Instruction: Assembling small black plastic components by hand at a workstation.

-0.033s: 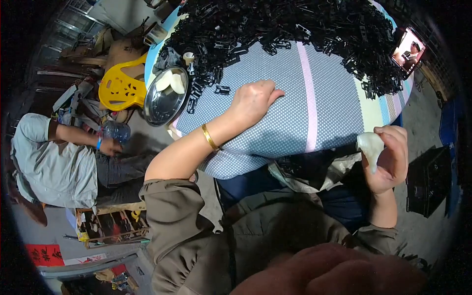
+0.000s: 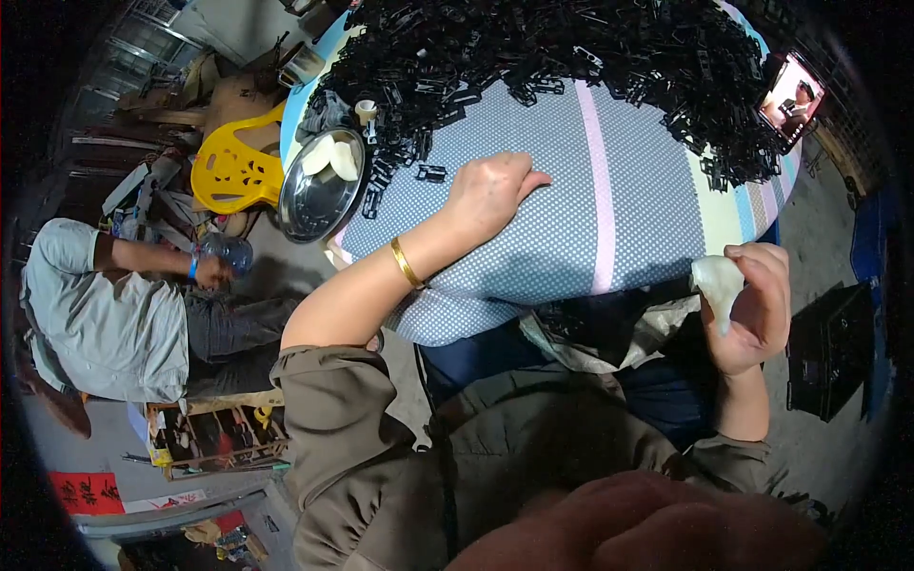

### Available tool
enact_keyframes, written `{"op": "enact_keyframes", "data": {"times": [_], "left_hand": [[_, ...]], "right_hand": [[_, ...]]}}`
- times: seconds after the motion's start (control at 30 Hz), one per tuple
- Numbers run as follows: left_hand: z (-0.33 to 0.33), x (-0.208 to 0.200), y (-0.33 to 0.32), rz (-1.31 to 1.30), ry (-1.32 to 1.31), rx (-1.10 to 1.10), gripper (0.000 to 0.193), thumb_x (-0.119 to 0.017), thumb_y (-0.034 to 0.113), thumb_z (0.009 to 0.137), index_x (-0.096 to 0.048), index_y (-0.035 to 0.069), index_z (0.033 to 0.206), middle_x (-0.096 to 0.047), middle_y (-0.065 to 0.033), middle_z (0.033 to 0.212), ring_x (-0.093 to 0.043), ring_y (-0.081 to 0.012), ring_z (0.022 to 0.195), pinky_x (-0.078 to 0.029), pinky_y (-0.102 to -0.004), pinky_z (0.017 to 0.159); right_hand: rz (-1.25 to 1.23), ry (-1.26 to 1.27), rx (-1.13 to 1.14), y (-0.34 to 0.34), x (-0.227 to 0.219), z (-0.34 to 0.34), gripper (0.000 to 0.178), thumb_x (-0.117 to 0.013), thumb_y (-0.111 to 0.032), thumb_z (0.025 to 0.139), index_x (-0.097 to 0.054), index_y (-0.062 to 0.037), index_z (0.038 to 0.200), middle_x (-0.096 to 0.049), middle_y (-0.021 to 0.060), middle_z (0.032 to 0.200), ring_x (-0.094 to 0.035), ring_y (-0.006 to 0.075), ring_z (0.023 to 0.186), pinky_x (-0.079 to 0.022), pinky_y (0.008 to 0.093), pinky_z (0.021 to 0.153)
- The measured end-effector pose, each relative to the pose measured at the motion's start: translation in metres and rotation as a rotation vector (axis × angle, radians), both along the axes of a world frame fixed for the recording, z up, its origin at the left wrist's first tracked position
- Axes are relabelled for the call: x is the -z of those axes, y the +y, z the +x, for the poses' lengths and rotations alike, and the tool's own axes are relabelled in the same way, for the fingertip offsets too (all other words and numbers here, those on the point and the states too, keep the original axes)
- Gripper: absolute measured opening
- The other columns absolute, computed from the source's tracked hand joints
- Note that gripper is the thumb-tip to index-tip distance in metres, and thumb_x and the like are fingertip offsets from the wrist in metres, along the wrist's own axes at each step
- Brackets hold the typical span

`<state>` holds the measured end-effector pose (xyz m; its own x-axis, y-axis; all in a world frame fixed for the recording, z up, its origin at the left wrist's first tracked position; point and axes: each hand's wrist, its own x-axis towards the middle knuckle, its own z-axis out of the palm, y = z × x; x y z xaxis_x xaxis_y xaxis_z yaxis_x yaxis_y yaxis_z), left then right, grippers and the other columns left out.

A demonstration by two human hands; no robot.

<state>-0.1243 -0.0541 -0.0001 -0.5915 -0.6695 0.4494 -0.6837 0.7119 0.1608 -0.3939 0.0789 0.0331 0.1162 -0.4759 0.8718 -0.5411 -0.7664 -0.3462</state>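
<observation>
White wedge (image 2: 718, 283) lies at the left side of the right grip (image 2: 767, 306), pinched by its fingers, narrow end downward

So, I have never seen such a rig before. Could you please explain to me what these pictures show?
Of course. There is no machine: a person works with bare hands. The view comes from a wide fisheye camera on that person's head, looking down, so edges look bent.

The left hand rests, loosely curled, on a table covered with dotted cloth. The right hand holds up a whitish piece, perhaps food, at the near side.

Along the far side lies a heap of small black parts. At the left edge is a shiny metal dish with pale pieces inside; at the right, a lit screen. Another person sits at the left.
</observation>
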Motion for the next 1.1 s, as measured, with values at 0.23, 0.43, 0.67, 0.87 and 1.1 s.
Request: {"op": "enact_keyframes", "data": {"times": [0.23,0.43,0.67,0.87,1.1], "left_hand": [[0.001,-0.003,-0.002,-0.017,-0.092,0.082,0.036,-0.057,0.037,0.079,-0.048,0.004,0.069,-0.055,-0.0088,0.063,-0.057,-0.0249,0.054,-0.046,-0.0337,0.047],[0.003,-0.001,-0.003,0.151,0.0,0.009,0.032,-0.058,0.032,0.08,-0.053,0.003,0.071,-0.059,-0.0154,0.066,-0.059,-0.0318,0.061,-0.047,-0.0396,0.051],[0.048,-0.022,0.02,0.868,0.487,-0.153,0.032,-0.048,0.028,0.089,-0.051,0.004,0.068,-0.051,-0.0055,0.054,-0.046,-0.0139,0.041,-0.036,-0.0266,0.037],[0.12,-0.007,0.088,1.822,1.624,-0.218,0.022,-0.048,0.024,0.089,-0.048,0.008,0.074,-0.029,0.0059,0.052,-0.028,-0.0048,0.041,-0.021,-0.0186,0.033],[0.157,0.023,0.144,1.581,2.231,-0.275,0.017,-0.049,0.019,0.086,-0.053,0.002,0.084,-0.045,-0.0043,0.07,-0.031,-0.0086,0.046,-0.024,-0.0207,0.037]], "right_hand": [[0.006,0.009,-0.01,-0.003,0.0,0.003,0.036,-0.067,-0.009,0.07,-0.053,0.0056,0.1,-0.057,0.0179,0.093,-0.051,0.0268,0.083,-0.041,0.0345,0.072],[0.015,0.037,0.033,0.0,0.004,0.007,0.036,-0.065,-0.015,0.074,-0.053,0.0077,0.099,-0.057,0.0194,0.094,-0.053,0.0293,0.082,-0.042,0.0369,0.074],[0.068,0.02,-0.012,0.005,0.015,-0.004,0.04,-0.065,-0.006,0.075,-0.049,0.0085,0.109,-0.055,0.0186,0.101,-0.05,0.0306,0.093,-0.041,0.0399,0.081],[0.021,0.056,0.005,0.009,0.013,-0.002,0.036,-0.059,0.006,0.072,-0.05,0.0097,0.107,-0.055,0.0183,0.101,-0.05,0.0303,0.093,-0.039,0.0397,0.084],[-0.013,0.112,-0.028,-0.002,-0.009,0.02,0.028,-0.063,-0.003,0.069,-0.054,0.004,0.094,-0.058,0.016,0.087,-0.052,0.0277,0.074,-0.042,0.0351,0.066]]}}
